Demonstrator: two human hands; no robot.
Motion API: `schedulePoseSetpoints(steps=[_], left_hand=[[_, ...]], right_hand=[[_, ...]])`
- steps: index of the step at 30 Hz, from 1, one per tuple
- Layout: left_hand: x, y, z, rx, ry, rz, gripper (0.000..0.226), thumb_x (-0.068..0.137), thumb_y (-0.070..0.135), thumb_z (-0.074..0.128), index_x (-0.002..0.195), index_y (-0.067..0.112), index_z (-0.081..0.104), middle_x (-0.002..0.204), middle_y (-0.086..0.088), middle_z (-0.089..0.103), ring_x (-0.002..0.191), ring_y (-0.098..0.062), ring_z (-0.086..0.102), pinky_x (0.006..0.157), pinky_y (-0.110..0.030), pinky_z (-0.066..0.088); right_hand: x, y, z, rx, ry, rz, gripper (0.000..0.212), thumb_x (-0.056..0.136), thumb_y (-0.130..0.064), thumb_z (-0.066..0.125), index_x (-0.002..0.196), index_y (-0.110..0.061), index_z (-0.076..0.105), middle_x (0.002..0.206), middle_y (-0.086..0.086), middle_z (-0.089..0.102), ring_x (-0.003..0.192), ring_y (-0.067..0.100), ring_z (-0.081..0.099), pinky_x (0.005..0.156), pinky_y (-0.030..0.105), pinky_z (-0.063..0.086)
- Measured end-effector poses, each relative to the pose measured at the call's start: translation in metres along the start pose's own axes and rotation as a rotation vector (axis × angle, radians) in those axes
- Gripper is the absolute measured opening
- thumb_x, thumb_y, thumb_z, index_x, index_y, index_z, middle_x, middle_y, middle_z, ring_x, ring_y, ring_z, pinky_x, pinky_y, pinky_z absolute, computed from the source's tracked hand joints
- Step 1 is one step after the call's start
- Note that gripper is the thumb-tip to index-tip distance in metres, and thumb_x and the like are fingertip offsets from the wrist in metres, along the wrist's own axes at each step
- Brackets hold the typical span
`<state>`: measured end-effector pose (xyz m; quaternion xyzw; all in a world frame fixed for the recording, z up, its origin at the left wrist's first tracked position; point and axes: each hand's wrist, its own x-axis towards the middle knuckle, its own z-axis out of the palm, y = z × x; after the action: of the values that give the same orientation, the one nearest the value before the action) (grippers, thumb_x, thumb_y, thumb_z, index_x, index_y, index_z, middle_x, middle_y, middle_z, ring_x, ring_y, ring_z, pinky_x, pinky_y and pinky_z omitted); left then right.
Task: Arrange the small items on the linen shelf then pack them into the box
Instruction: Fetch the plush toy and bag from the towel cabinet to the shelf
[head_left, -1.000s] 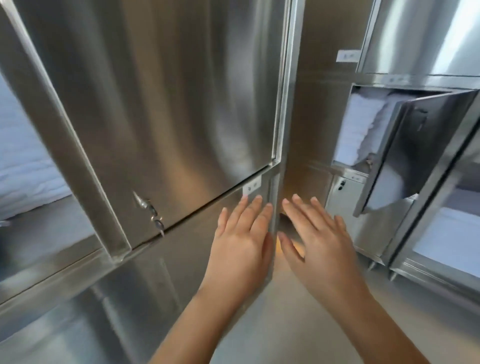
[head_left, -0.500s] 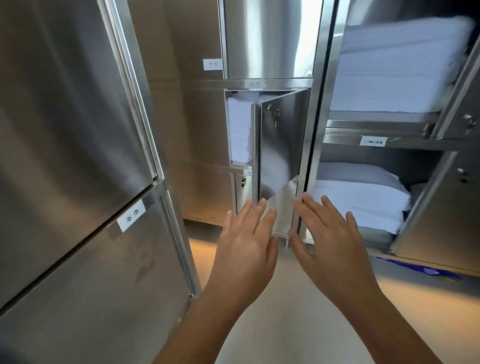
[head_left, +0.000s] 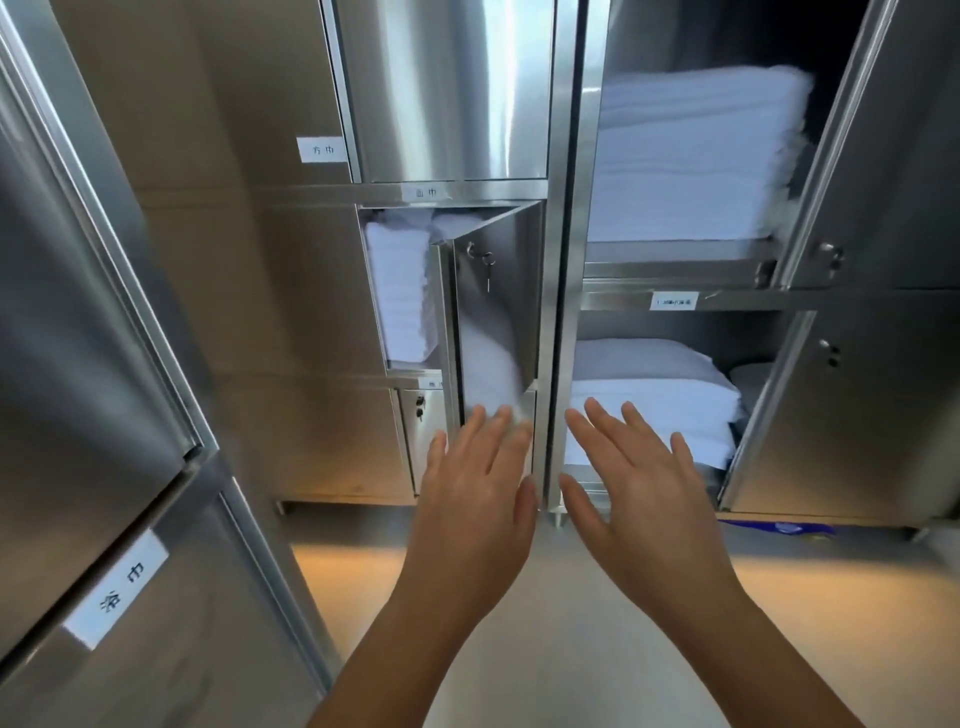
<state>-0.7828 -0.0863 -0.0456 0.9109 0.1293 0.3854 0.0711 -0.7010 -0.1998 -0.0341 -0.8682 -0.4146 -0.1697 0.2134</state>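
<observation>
Far to the left of the left hand, a tall steel door (head_left: 93, 322) fills the edge of the view, with a paper label (head_left: 117, 587) stuck to the panel below it. Beyond the left hand and slightly to its left, a small compartment stands open with a towel stack (head_left: 402, 296) of white cloths inside. Its small door (head_left: 493, 306) hangs ajar directly above the left hand's fingertips, and a key (head_left: 485, 260) dangles from the lock.

The left hand (head_left: 478, 499) is raised with its back to the camera, fingers straight and close together, holding nothing. Whether the fingertips touch the small door's lower edge cannot be told. A vertical steel post (head_left: 563, 260) rises between the two hands. The right hand (head_left: 639, 499) is just beside the left one, thumbs near each other but apart; its fingers are straight and spread wide, and it holds nothing.

The linen shelf (head_left: 675, 326) is open just beyond the right hand, with folded sheets (head_left: 654, 410) piled on it behind the fingertips. Above it, an upper pile (head_left: 691, 156) of white linen sits on a higher shelf. To the right of the right hand, an open door (head_left: 857, 415) stands swung outward, and a blue packet (head_left: 779, 528) lies on the floor (head_left: 519, 649) under the cabinet.
</observation>
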Motion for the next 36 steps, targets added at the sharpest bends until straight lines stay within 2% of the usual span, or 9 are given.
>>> schedulePoseSetpoints(steps=[2,4,8,10,12,17,20,28,36], left_hand=[[0.014,-0.025,0.002,0.015,0.005,0.01,0.037,0.08,0.012,0.063,0.116,0.003,0.064,0.123,-0.016,0.061,0.117,-0.036,0.053,0.094,-0.057,0.034],[0.026,-0.049,0.003,0.017,-0.003,0.017,0.04,0.078,0.015,0.057,0.115,0.003,0.064,0.121,-0.016,0.061,0.116,-0.036,0.054,0.091,-0.059,0.037],[0.042,-0.094,0.011,0.047,0.016,0.031,0.037,0.077,0.013,0.061,0.112,0.003,0.066,0.117,-0.015,0.064,0.112,-0.036,0.057,0.09,-0.057,0.038],[0.046,-0.114,0.016,0.056,0.021,0.009,0.036,0.077,0.008,0.069,0.112,0.003,0.066,0.117,-0.016,0.064,0.112,-0.037,0.057,0.089,-0.058,0.038],[0.05,-0.132,0.021,0.056,0.009,-0.011,0.038,0.076,0.007,0.072,0.113,0.003,0.065,0.118,-0.016,0.063,0.113,-0.037,0.056,0.091,-0.057,0.036],[0.064,-0.172,0.039,0.081,-0.053,-0.074,0.045,0.074,0.006,0.075,0.117,0.004,0.063,0.123,-0.015,0.061,0.118,-0.034,0.053,0.095,-0.052,0.027],[0.078,-0.195,0.052,0.096,-0.064,-0.094,0.046,0.073,0.005,0.075,0.117,0.005,0.063,0.122,-0.014,0.061,0.118,-0.033,0.054,0.095,-0.052,0.029],[0.145,-0.251,0.098,0.154,-0.083,-0.149,0.045,0.075,0.003,0.073,0.118,0.003,0.062,0.124,-0.015,0.06,0.12,-0.035,0.051,0.095,-0.058,0.034],[0.194,-0.293,0.127,0.229,-0.025,-0.182,0.051,0.064,0.0,0.08,0.113,0.001,0.065,0.117,-0.017,0.063,0.112,-0.037,0.057,0.086,-0.06,0.042]], right_hand=[[0.022,-0.009,0.015,0.017,-0.01,-0.003,0.057,0.095,-0.042,0.04,0.146,-0.032,0.018,0.154,-0.009,0.015,0.143,0.015,0.006,0.113,0.038,0.003],[0.041,-0.02,0.029,0.019,0.001,0.0,0.057,0.095,-0.043,0.039,0.146,-0.032,0.018,0.154,-0.009,0.015,0.143,0.015,0.005,0.111,0.034,0.0],[0.073,-0.047,0.053,0.035,0.032,0.008,0.053,0.091,-0.033,0.055,0.141,-0.022,0.039,0.148,0.001,0.036,0.14,0.024,0.023,0.11,0.045,0.014],[0.086,-0.054,0.068,0.021,-0.004,-0.014,0.054,0.094,-0.037,0.048,0.144,-0.025,0.031,0.151,-0.003,0.027,0.142,0.021,0.015,0.112,0.044,0.009],[0.099,-0.059,0.083,0.025,-0.009,-0.033,0.054,0.093,-0.037,0.049,0.143,-0.024,0.032,0.151,-0.003,0.028,0.142,0.022,0.016,0.112,0.045,0.011],[0.135,-0.07,0.118,0.051,0.031,-0.048,0.051,0.085,-0.027,0.065,0.132,-0.014,0.051,0.138,0.008,0.049,0.131,0.033,0.039,0.103,0.055,0.028],[0.161,-0.071,0.142,0.038,0.076,-0.082,0.051,0.075,-0.024,0.075,0.122,-0.009,0.061,0.125,0.012,0.059,0.118,0.038,0.052,0.092,0.061,0.036],[0.256,-0.057,0.19,0.046,0.084,-0.208,0.051,0.071,-0.021,0.08,0.117,-0.006,0.064,0.119,0.015,0.063,0.111,0.038,0.058,0.085,0.062,0.043],[0.326,-0.053,0.225,0.064,0.101,-0.309,0.049,0.074,-0.023,0.077,0.118,-0.009,0.063,0.121,0.012,0.063,0.114,0.036,0.056,0.087,0.062,0.041]])
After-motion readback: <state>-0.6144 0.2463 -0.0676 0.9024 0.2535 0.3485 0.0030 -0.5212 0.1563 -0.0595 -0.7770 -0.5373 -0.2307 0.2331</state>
